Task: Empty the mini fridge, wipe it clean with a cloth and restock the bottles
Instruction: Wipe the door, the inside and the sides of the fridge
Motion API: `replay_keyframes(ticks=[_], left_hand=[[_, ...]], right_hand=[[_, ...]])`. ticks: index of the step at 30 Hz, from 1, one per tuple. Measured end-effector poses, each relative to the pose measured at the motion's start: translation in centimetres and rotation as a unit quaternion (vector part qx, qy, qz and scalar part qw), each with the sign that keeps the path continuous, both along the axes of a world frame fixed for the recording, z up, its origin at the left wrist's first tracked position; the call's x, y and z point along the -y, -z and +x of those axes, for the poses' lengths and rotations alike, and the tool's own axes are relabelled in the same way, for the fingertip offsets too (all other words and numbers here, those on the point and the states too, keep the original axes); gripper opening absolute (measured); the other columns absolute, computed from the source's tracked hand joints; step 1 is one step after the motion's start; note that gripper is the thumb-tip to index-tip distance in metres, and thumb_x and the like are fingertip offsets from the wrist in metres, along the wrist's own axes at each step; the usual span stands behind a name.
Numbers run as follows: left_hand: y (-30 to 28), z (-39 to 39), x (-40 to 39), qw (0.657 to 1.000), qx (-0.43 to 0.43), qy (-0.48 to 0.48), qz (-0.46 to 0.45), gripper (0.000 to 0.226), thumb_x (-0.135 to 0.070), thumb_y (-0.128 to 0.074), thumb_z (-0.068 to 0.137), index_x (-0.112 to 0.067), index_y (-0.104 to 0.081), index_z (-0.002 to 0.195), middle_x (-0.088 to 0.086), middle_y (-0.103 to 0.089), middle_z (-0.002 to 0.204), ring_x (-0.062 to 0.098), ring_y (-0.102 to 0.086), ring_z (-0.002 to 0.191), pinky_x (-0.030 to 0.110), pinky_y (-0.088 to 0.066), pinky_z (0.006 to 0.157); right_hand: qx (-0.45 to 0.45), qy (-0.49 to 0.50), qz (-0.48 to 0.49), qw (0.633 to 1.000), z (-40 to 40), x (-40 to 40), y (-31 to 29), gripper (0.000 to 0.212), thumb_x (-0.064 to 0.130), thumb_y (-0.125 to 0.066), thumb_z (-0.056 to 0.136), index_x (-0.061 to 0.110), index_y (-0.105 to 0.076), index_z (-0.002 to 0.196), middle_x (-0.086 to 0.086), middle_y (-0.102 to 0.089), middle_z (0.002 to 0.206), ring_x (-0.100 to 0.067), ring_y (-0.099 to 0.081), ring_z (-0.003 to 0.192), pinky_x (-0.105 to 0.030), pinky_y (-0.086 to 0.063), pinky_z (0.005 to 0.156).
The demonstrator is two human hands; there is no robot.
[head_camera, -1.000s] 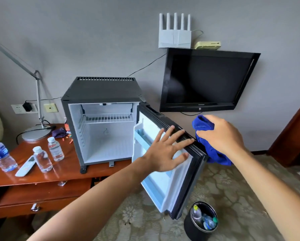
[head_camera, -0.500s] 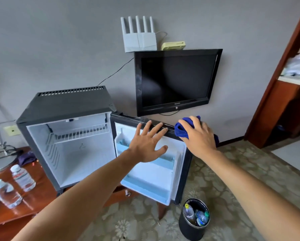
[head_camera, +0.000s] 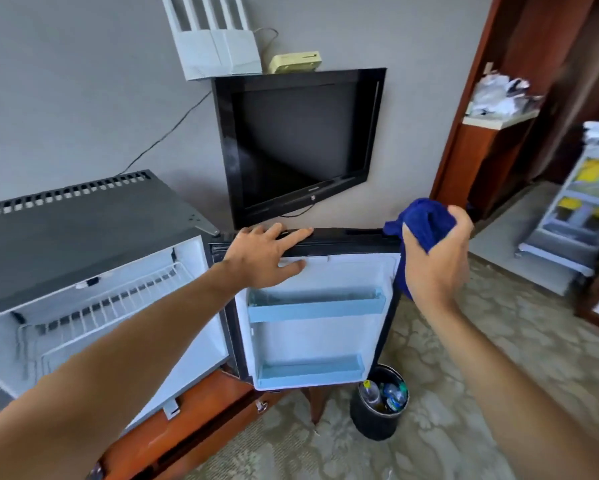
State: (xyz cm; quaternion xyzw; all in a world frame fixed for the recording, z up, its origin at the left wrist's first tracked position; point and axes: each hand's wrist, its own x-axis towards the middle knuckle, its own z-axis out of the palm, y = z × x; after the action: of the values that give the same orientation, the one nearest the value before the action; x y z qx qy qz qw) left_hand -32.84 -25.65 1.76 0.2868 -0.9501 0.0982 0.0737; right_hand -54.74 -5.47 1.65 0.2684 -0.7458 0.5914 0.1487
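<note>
a small dark grey mini fridge with a white interior fills the left of the frame, standing on a reddish-brown wooden desk. its black-edged door is swung wide open toward the camera at centre, showing a white inner lining and two pale blue door shelves, one above the other. inside the fridge body a white wire rack is visible; no bottles show in it.

the person's left hand lies at centre on the door's top edge, fingers straight and spread, thumb against the white lining, gripping nothing. the right hand, right of centre, is curled tightly round a bunched deep blue cloth, which sticks up above the fist and hangs below it, just beside the door's upper right corner.

below the door, at lower centre, a round black waste bin stands on the patterned beige carpet and holds several plastic bottles.

on the grey wall at upper centre hangs a black flat television, with a white router with upright antennas above it.
</note>
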Motion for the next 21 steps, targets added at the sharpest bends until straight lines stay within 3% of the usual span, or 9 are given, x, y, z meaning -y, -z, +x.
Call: replay_keyframes(ticks=[4, 8, 10, 12, 14, 16, 19, 21], left_hand=[[-0.9, 0.2, 1.8, 0.998, -0.017, 0.049, 0.047, 0.058, -0.072, -0.023, 0.099, -0.063, -0.007, 0.154, -0.01, -0.049, 0.143, 0.027, -0.056, 0.129, 0.043, -0.048, 0.101], [-1.5, 0.4, 2.4, 0.992, -0.029, 0.056, 0.114, 0.053, -0.068, -0.019, 0.101, -0.064, -0.014, 0.153, -0.016, -0.047, 0.146, 0.023, -0.053, 0.134, 0.044, -0.046, 0.105], [-1.5, 0.5, 2.0, 0.994, -0.011, 0.056, 0.097, 0.055, -0.069, -0.019, 0.101, -0.063, -0.009, 0.154, -0.011, -0.045, 0.147, 0.027, -0.055, 0.13, 0.044, -0.047, 0.102], [-1.4, 0.5, 1.7, 0.994, 0.0, 0.05, 0.099, 0.057, -0.07, -0.018, 0.099, -0.063, -0.006, 0.155, -0.009, -0.045, 0.145, 0.027, -0.054, 0.128, 0.045, -0.046, 0.099], [-1.6, 0.4, 1.7, 0.991, 0.0, 0.044, 0.129, 0.06, -0.071, -0.013, 0.095, -0.064, -0.008, 0.154, -0.011, -0.043, 0.148, 0.025, -0.05, 0.131, 0.044, -0.044, 0.101], [-1.9, 0.4, 1.7, 0.985, -0.005, 0.036, 0.168, 0.064, -0.07, -0.01, 0.089, -0.065, -0.013, 0.153, -0.015, -0.04, 0.155, 0.022, -0.045, 0.138, 0.044, -0.041, 0.106], [-2.7, 0.7, 1.6, 0.976, -0.029, 0.029, 0.212, 0.066, -0.066, -0.01, 0.085, -0.067, -0.026, 0.149, -0.019, -0.041, 0.157, 0.017, -0.041, 0.144, 0.043, -0.034, 0.114], [-3.3, 1.2, 1.2, 0.963, -0.072, 0.022, 0.26, 0.064, -0.063, -0.013, 0.087, -0.064, -0.041, 0.144, -0.025, -0.046, 0.154, 0.011, -0.041, 0.143, 0.035, -0.031, 0.112]], right_hand=[[0.121, -0.015, -0.05, 0.991, 3.5, 1.2, 2.3, 0.054, 0.052, -0.072, 0.083, 0.023, -0.037, 0.112, 0.003, -0.057, 0.106, -0.027, -0.063, 0.094, -0.047, -0.05, 0.083], [0.225, -0.059, -0.033, 0.972, 6.1, 3.7, 3.9, 0.057, 0.03, -0.079, 0.079, 0.016, -0.038, 0.115, -0.007, -0.043, 0.123, -0.025, -0.056, 0.101, -0.029, -0.043, 0.072], [0.244, -0.098, -0.022, 0.965, 8.5, 5.4, 4.9, 0.063, 0.016, -0.076, 0.07, 0.017, -0.035, 0.118, -0.008, -0.033, 0.133, -0.025, -0.048, 0.111, -0.028, -0.04, 0.083], [0.21, -0.125, 0.005, 0.97, 10.9, 7.2, 6.1, 0.066, 0.004, -0.073, 0.071, 0.017, -0.037, 0.126, -0.009, -0.028, 0.14, -0.027, -0.043, 0.121, -0.029, -0.039, 0.098], [0.163, -0.123, 0.034, 0.978, 12.6, 8.1, 7.1, 0.072, -0.002, -0.074, 0.082, 0.013, -0.037, 0.142, -0.011, -0.026, 0.147, -0.026, -0.045, 0.124, -0.024, -0.039, 0.098], [0.079, -0.108, 0.024, 0.991, 13.6, 8.3, 7.7, 0.072, 0.005, -0.074, 0.088, 0.012, -0.038, 0.15, -0.011, -0.028, 0.147, -0.022, -0.045, 0.125, -0.021, -0.04, 0.097], [-0.109, -0.158, 0.021, 0.981, 15.5, 9.0, 8.0, 0.062, 0.006, -0.076, 0.085, 0.012, -0.051, 0.141, -0.01, -0.041, 0.138, -0.028, -0.048, 0.128, -0.031, -0.044, 0.104], [-0.168, -0.186, 0.06, 0.966, 17.1, 10.4, 8.2, 0.061, 0.007, -0.077, 0.082, 0.012, -0.051, 0.137, -0.012, -0.044, 0.14, -0.031, -0.049, 0.128, -0.032, -0.045, 0.102]])
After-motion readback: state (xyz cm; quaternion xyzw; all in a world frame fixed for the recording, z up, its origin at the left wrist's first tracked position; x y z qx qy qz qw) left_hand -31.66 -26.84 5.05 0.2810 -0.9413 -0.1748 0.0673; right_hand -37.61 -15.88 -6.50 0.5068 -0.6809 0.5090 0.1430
